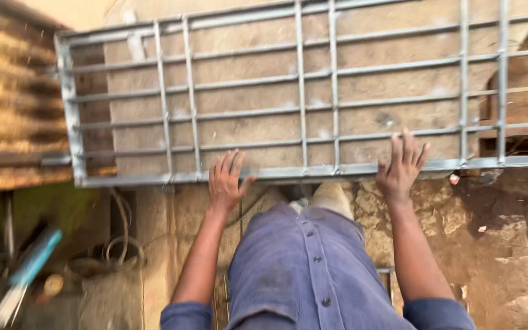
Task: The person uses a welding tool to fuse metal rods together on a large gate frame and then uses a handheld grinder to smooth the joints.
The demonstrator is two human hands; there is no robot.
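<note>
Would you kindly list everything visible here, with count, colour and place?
metal grille frame: one, grey, lying across the top, both hands on its near bar
wooden surface: one, tan, under the grille
corrugated sheet: one, rusty brown, far left
coiled wire: one, dull brown, lower left
blue-handled tool: one, lower left, blurred
ground: brown earth, right
blue shirt: one, bottom centre
left hand: open, fingers spread
right hand: open, fingers over the bar

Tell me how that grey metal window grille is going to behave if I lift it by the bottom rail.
The metal grille looks welded from bars, so probably stiff, not floppy. It is wide, so likely heavy and awkward. With the left hand and right hand on the bottom rail only, it may tip.
</note>
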